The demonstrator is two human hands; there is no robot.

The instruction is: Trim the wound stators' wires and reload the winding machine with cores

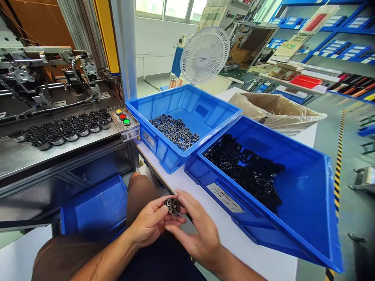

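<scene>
My left hand [149, 219] grips a small round stator core [172, 206], a metal ring with dark slotted inner parts, between thumb and fingers in front of my lap. My right hand [199, 226] has its fingertips at the right side of the same stator core, with its thumb stretched out below. The blue bin nearest my hands [293, 230] holds a heap of black plastic parts [249, 168]. In the lighter blue bin [216, 105] behind it lie several metal ring cores [175, 130].
On the left, a machine's metal ledge [11, 156] carries rows of stator cores with black tops [70, 127]. A button box [125, 121] has yellow, red and green buttons. Behind the bins are a white fan [205, 54] and a plastic-lined carton [272, 109]. Another blue bin [93, 207] sits below the ledge.
</scene>
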